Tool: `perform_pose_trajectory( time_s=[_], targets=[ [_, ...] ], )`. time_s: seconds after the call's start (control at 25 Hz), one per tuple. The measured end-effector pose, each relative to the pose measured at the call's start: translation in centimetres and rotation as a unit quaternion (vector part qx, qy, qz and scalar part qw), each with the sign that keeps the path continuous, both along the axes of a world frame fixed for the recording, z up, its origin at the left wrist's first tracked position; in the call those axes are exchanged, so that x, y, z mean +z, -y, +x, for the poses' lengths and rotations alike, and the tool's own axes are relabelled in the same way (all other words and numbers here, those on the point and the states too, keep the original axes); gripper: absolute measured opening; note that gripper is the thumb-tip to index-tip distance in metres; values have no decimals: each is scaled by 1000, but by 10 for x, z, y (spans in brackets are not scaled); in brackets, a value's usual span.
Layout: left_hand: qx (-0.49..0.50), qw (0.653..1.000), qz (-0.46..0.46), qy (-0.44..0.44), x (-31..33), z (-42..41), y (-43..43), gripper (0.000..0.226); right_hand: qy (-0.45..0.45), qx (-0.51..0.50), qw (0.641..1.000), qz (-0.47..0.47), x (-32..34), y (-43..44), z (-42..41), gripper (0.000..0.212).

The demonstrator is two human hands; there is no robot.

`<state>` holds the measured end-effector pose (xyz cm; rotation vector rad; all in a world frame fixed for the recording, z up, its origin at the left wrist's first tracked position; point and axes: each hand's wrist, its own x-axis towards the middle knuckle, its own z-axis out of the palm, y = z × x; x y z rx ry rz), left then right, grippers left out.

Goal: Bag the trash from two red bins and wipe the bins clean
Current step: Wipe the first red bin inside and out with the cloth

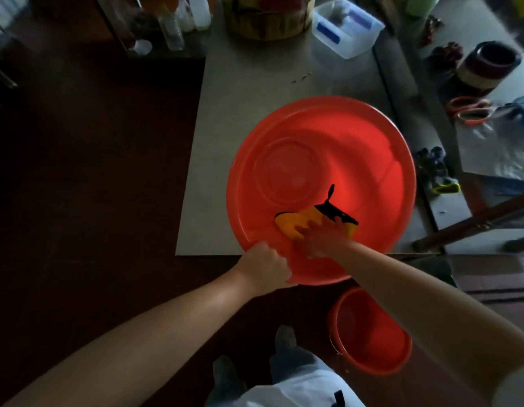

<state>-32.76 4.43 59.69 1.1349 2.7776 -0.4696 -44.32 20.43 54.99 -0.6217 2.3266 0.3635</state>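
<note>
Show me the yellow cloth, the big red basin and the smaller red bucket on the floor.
yellow cloth (288,224), head view, its bare left end.
big red basin (287,168), head view, its bare bottom.
smaller red bucket (372,339), head view, its inner wall.

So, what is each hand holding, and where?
The left hand grips the large red bin by its near rim. The right hand presses the yellow cloth against its inner wall.

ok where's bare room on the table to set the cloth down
Bare table lies between the far rim of the red basin and the wooden tub and clear box, plus a strip left of the basin. The right side is crowded: scissors, plastic bag.
</note>
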Motion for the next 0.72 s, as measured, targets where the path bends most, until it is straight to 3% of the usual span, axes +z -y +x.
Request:
perform_pose_trajectory(
  time_s=[0.12,0.32,0.44,0.72],
  targets=[
    [-9,999,-12,-29,-1,-3,-1,64,-32,-6,999,-17,-23,10,-25,61],
    [35,996,-27,-73,6,-1,0,63,25,-37,999,1,-31,20,-39,65],
    [32,997,-20,-73,4,4,7,64,-15,1,1000,-6,-16,9,-13,63],
    [17,998,-16,-56,-8,7,21,64,30,11,999,15,46,-17,56,69]
  ],
)
